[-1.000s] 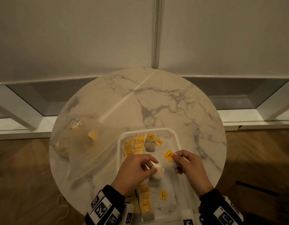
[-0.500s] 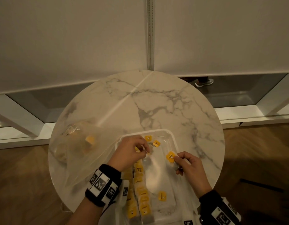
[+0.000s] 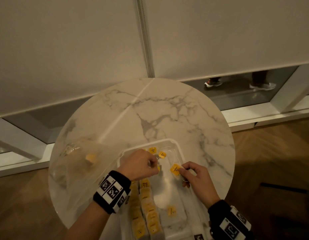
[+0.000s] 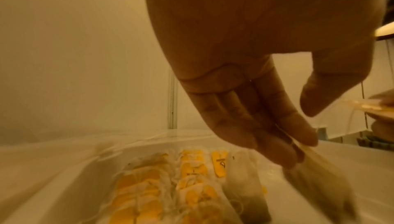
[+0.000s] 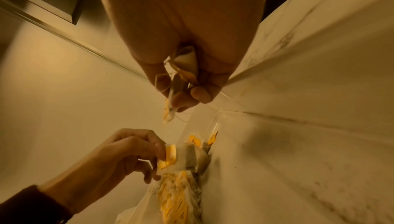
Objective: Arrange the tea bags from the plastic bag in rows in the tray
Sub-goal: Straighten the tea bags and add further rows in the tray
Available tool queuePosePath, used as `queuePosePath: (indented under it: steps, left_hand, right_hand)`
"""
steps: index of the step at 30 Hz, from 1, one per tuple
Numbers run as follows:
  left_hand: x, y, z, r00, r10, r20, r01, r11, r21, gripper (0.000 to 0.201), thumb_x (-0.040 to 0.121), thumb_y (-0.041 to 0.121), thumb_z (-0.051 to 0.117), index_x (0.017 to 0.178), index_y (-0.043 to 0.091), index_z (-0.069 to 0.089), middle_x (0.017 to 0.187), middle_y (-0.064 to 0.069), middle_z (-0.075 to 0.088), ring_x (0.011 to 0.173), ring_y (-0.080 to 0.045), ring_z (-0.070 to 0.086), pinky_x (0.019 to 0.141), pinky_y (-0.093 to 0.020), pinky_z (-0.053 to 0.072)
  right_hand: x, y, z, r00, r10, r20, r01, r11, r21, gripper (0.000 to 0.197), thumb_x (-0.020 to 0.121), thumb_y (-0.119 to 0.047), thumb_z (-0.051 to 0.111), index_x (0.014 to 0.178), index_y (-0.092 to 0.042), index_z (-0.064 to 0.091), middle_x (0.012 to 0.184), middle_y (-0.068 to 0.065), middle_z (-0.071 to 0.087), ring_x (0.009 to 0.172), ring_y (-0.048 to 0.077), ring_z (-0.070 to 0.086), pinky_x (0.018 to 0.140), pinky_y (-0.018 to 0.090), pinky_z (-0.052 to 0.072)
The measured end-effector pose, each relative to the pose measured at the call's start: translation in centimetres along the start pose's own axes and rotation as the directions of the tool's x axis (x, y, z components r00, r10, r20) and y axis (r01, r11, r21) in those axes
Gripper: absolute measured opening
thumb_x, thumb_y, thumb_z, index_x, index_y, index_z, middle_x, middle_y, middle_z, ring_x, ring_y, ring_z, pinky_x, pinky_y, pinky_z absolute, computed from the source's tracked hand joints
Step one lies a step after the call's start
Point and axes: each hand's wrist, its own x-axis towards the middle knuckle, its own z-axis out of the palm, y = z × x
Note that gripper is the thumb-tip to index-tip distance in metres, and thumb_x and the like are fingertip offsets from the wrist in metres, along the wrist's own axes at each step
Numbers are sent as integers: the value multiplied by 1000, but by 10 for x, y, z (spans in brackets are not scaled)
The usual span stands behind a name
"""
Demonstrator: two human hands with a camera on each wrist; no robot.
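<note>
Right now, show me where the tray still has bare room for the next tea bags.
Free: the tray floor between the rows and its right wall, apart from one lone tag. Crowded: the left side, packed with rows, and the far end, where the left hand and right hand work.

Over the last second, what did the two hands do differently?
The left hand carried a tea bag from the middle of the clear plastic tray to its far end, where its fingers press the bag against the row. The right hand stayed put, pinching its yellow-tagged tea bag. The plastic bag stayed put.
</note>
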Motion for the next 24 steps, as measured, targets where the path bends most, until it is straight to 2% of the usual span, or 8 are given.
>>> queuePosePath:
  steps: [2,5,7,9,13,17,22,24]
  left_hand:
    - [4,1,1,999,23,43,-25,999,43,9,80,31,66,74,25,67,63,18,52,62,-1,49,47,-9,29]
    - [13,-3,3,995,40,96,-50,993,109,5,81,24,65,86,25,66,76,13,57,74,-6,52,49,-13,26]
    - [18,-8,5,994,14,108,-29,990,138,17,79,24,64,92,31,57,82,13,57,78,-9,53,54,-24,32]
    - [25,-12,8,993,-6,115,-9,992,128,24,79,22,64,98,32,52,86,12,56,80,-12,55,57,-29,36]
    - [35,-13,6,991,10,131,-27,992,127,19,82,18,63,98,29,61,93,6,63,86,-18,61,65,-28,41]
    - [39,-13,3,992,27,125,-51,980,192,24,87,21,57,100,33,72,98,9,68,91,-14,61,66,-24,38]
    - [47,-16,6,998,16,53,-27,978,207,26,90,21,56,108,34,71,101,8,68,97,-16,61,75,-29,47]
    - [50,-17,9,1000,11,17,-14,977,215,25,89,21,58,107,34,70,100,10,68,97,-15,61,75,-29,46]
  right_hand:
    - [0,0,0,1000,-3,6,3,1000,7,17,93,-5,63,77,2,64,62,-1,57,49,15,53,49,22,42]
    - [0,0,0,1000,-1,12,1,1000,15,18,93,-6,63,78,3,64,62,1,56,49,15,53,49,21,42]
    - [-1,0,0,1000,-8,16,8,1000,15,18,93,-7,63,79,3,64,62,0,56,50,15,54,50,21,43]
    - [-1,1,-1,1000,-12,17,12,1000,11,18,93,-7,63,79,4,64,60,-3,55,49,15,54,50,22,43]
    - [0,3,-2,1000,-4,21,4,1000,8,17,93,-7,64,79,2,65,58,-3,55,49,16,55,50,24,43]
    - [0,3,-2,999,-6,32,5,1000,15,17,93,-8,64,80,3,65,60,-2,56,49,16,56,50,24,44]
    - [0,3,-2,1000,1,31,-1,1000,4,17,92,-9,65,80,2,66,61,-2,57,49,16,57,51,25,44]
    - [0,4,-2,999,6,34,-6,1000,-1,16,93,-9,64,80,1,66,59,-5,57,49,16,57,50,26,44]
